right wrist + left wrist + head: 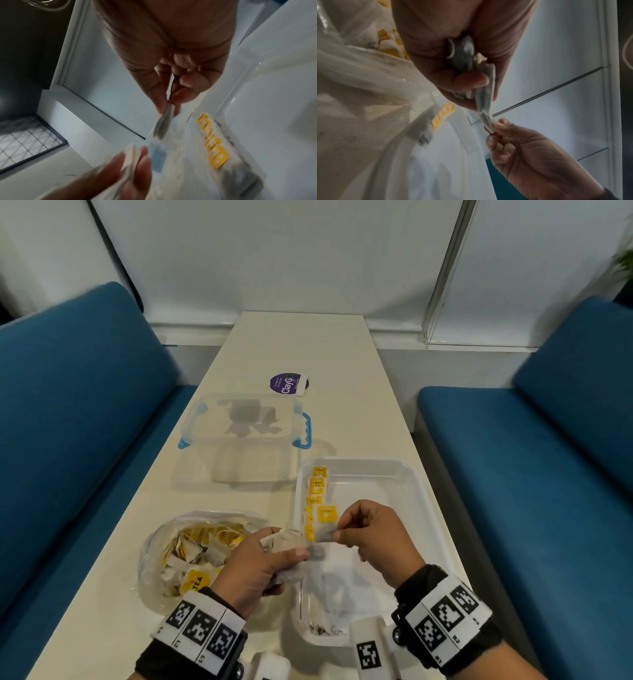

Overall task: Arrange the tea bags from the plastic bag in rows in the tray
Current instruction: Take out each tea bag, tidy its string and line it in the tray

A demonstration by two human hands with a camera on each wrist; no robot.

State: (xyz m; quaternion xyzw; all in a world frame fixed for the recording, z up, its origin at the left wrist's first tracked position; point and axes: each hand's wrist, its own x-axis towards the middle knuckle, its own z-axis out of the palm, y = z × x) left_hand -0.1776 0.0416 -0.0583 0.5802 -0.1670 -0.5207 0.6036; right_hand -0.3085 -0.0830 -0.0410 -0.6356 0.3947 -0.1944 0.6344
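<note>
A clear plastic bag (178,556) of tea bags with yellow tags lies at the left on the table. My left hand (291,559) grips a small bunch of tea bags (462,58) beside it. Over the left side of the clear tray (411,484), my right hand (339,530) pinches the end of one tea bag (323,527). That tea bag (485,117) stretches back to the bunch in my left hand (481,86). A row of tea bags (317,491) lies along the tray's left wall, their yellow tags (214,142) lined up.
A clear lidded container with blue clips (246,436) stands behind the bag, and a purple packet (287,383) lies farther back. Blue benches (68,405) flank the narrow white table (301,344) on both sides. The tray's right half holds nothing.
</note>
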